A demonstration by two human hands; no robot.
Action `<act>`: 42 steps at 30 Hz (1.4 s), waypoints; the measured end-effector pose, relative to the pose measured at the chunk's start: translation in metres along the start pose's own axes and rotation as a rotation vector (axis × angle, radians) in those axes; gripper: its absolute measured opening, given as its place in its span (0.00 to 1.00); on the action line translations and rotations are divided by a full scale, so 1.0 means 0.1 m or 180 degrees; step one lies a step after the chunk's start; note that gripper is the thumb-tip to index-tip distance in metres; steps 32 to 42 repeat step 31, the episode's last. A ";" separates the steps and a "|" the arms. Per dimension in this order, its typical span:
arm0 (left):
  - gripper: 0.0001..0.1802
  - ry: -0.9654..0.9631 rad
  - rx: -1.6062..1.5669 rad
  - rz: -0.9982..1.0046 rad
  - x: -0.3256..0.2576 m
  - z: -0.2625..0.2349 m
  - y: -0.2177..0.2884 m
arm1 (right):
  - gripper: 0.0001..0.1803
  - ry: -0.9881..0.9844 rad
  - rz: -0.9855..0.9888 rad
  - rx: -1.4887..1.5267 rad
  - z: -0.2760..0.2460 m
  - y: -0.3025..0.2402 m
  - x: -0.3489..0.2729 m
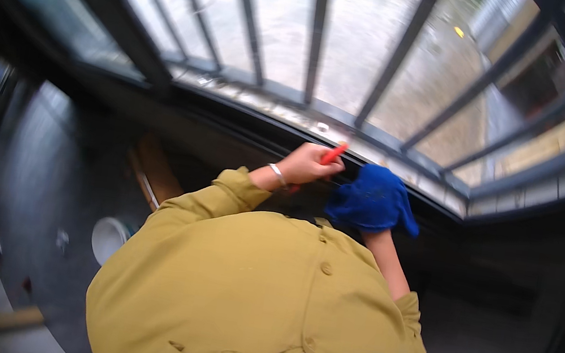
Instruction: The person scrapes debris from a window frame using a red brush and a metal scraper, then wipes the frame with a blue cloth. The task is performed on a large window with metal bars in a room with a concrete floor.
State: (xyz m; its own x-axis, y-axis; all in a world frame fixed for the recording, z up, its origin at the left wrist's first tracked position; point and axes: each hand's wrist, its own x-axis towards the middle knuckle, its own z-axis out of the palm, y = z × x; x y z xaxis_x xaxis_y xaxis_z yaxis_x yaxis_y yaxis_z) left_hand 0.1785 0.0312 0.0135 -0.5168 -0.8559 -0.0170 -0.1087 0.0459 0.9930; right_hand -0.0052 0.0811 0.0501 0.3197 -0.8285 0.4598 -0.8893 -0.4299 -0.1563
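My left hand (306, 165), with a light band at the wrist, is closed around a slim orange-red handle (334, 153) that points up toward the window sill. What tool the handle belongs to cannot be made out. A blue cloth (371, 198) covers my right hand, and its fingers are hidden beneath the folds. The cloth is close to the dark lower track of the window frame (254, 122). Beyond the track runs a pale tiled sill (271, 105), where a small white round thing (322, 128) lies.
Dark upright bars (316, 35) stand across the window opening, with wet-looking ground outside. Down at the left are a white bucket (109, 238) and a wooden board (154, 172). Another piece of wood (11, 319) lies at the lower left.
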 end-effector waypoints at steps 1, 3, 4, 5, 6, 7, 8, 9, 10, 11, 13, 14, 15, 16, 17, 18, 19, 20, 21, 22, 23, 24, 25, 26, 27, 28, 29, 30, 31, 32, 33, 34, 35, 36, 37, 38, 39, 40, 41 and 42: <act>0.10 0.0210 -0.0229 0.0091 -0.05 0.01 0.01 | 0.10 -0.0119 -0.0031 -0.0036 -0.03 -0.05 0.02; 0.10 0.0580 -0.0411 -0.0114 -0.44 -0.03 0.23 | 0.10 -0.0363 -0.0110 -0.0133 -0.13 -0.20 0.03; 0.09 0.0722 -0.0460 0.0084 -0.54 -0.03 0.15 | 0.10 -0.0424 -0.0179 -0.0131 -0.11 -0.23 0.07; 0.10 0.0851 -0.0401 0.0088 -0.68 -0.08 0.08 | 0.10 -0.0490 -0.0249 -0.0131 -0.08 -0.27 0.11; 0.10 0.0963 -0.0371 0.0104 -0.85 -0.16 0.05 | 0.11 -0.0566 -0.0312 -0.0170 -0.05 -0.31 0.17; 0.10 0.1133 -0.0295 0.0033 -1.01 -0.25 0.02 | 0.10 -0.0533 -0.0334 -0.0106 0.06 -0.35 0.23; 0.10 0.1304 -0.0224 -0.0043 -1.19 -0.34 -0.03 | 0.09 -0.0419 -0.0486 -0.0053 0.19 -0.40 0.29; 0.10 0.1566 -0.0373 -0.0107 -1.38 -0.41 -0.11 | 0.09 -0.0300 -0.0657 0.0007 0.31 -0.48 0.35; 0.10 0.1802 -0.0476 -0.0356 -1.58 -0.48 -0.13 | 0.09 -0.0186 -0.0813 0.0085 0.41 -0.56 0.42; 0.10 0.2083 -0.0580 -0.0619 -1.75 -0.53 -0.23 | 0.09 -0.0329 -0.0787 0.0101 0.48 -0.66 0.53; 0.09 0.2553 -0.0850 -0.0828 -2.06 -0.58 -0.37 | 0.09 -0.0465 -0.0931 0.0147 0.57 -0.92 0.75; 0.09 0.2743 -0.0970 -0.0881 -2.18 -0.59 -0.42 | 0.09 -0.0532 -0.0991 0.0158 0.60 -1.08 0.87; 0.09 0.2881 -0.0969 -0.0892 -2.29 -0.60 -0.45 | 0.10 -0.0694 -0.1092 0.0020 0.61 -1.26 1.00; 0.08 0.2992 -0.0970 -0.0887 -2.36 -0.59 -0.48 | 0.10 -0.0695 -0.1174 0.0011 0.68 -1.39 1.11; 0.08 0.3101 -0.0972 -0.0883 -2.42 -0.58 -0.52 | 0.09 -0.0696 -0.1255 -0.0001 0.76 -1.51 1.21; 0.08 0.3204 -0.1002 -0.0917 -2.49 -0.55 -0.54 | 0.09 -0.0704 -0.1350 0.0006 0.83 -1.66 1.30; 0.08 0.3288 -0.1017 -0.0946 -2.55 -0.53 -0.53 | 0.09 -0.0798 -0.1259 -0.0090 0.88 -1.82 1.40; 0.08 0.3369 -0.1035 -0.0974 -2.61 -0.51 -0.54 | 0.09 -0.0807 -0.1367 -0.0099 0.94 -1.98 1.50; 0.08 0.3439 -0.1082 -0.0989 -2.67 -0.50 -0.58 | 0.08 -0.0812 -0.1463 -0.0122 0.98 -2.13 1.60; 0.08 0.3519 -0.1089 -0.1004 -2.73 -0.50 -0.61 | 0.08 -0.0817 -0.1556 -0.0131 1.05 -2.28 1.70; 0.07 0.3595 -0.1096 -0.1019 -2.79 -0.50 -0.65 | 0.08 -0.0756 -0.1753 -0.0223 1.17 -2.42 1.82; 0.07 0.3651 -0.1089 -0.1047 -2.85 -0.50 -0.66 | 0.08 -0.0695 -0.1923 -0.0308 1.34 -2.54 1.92; 0.07 0.3736 -0.1099 -0.1017 -2.91 -0.51 -0.69 | 0.07 -0.0621 -0.2092 -0.0382 1.45 -2.67 2.00; 0.07 0.3806 -0.1136 -0.1018 -2.97 -0.53 -0.70 | 0.08 -0.0442 -0.2096 -0.0244 1.54 -2.76 2.09; 0.07 0.3893 -0.1179 -0.1025 -3.03 -0.54 -0.69 | 0.08 -0.0272 -0.2114 -0.0095 1.60 -2.88 2.15; 0.07 0.3972 -0.1220 -0.1031 -3.09 -0.55 -0.69 | 0.08 -0.0101 -0.2122 0.0053 1.64 -2.96 2.19; 0.07 0.4040 -0.1247 -0.1040 -3.15 -0.55 -0.72 | 0.08 0.0273 -0.2194 0.0360 1.67 -3.00 2.20; 0.07 0.4133 -0.1211 -0.1100 -3.20 -0.54 -0.76 | 0.08 -0.0106 -0.2161 0.0342 1.61 -3.09 2.22; 0.07 0.4222 -0.1175 -0.1161 -3.26 -0.54 -0.78 | 0.10 -0.0482 -0.2121 0.0314 1.55 -3.17 2.27; 0.07 0.4222 -0.1175 -0.1161 -3.26 -0.54 -0.78 | 0.10 -0.0482 -0.2121 0.0314 1.55 -3.17 2.27; 0.07 0.4222 -0.1175 -0.1161 -3.26 -0.54 -0.78 | 0.10 -0.0482 -0.2121 0.0314 1.55 -3.17 2.27; 0.07 0.4222 -0.1175 -0.1161 -3.26 -0.54 -0.78 | 0.10 -0.0482 -0.2121 0.0314 1.55 -3.17 2.27; 0.07 0.4222 -0.1175 -0.1161 -3.26 -0.54 -0.78 | 0.10 -0.0482 -0.2121 0.0314 1.55 -3.17 2.27; 0.07 0.4222 -0.1175 -0.1161 -3.26 -0.54 -0.78 | 0.10 -0.0482 -0.2121 0.0314 1.55 -3.17 2.27; 0.07 0.4222 -0.1175 -0.1161 -3.26 -0.54 -0.78 | 0.10 -0.0482 -0.2121 0.0314 1.55 -3.17 2.27; 0.07 0.4222 -0.1175 -0.1161 -3.26 -0.54 -0.78 | 0.10 -0.0482 -0.2121 0.0314 1.55 -3.17 2.27; 0.07 0.4222 -0.1175 -0.1161 -3.26 -0.54 -0.78 | 0.10 -0.0482 -0.2121 0.0314 1.55 -3.17 2.27; 0.07 0.4222 -0.1175 -0.1161 -3.26 -0.54 -0.78 | 0.10 -0.0482 -0.2121 0.0314 1.55 -3.17 2.27; 0.07 0.4222 -0.1175 -0.1161 -3.26 -0.54 -0.78 | 0.10 -0.0482 -0.2121 0.0314 1.55 -3.17 2.27; 0.07 0.4222 -0.1175 -0.1161 -3.26 -0.54 -0.78 | 0.10 -0.0482 -0.2121 0.0314 1.55 -3.17 2.27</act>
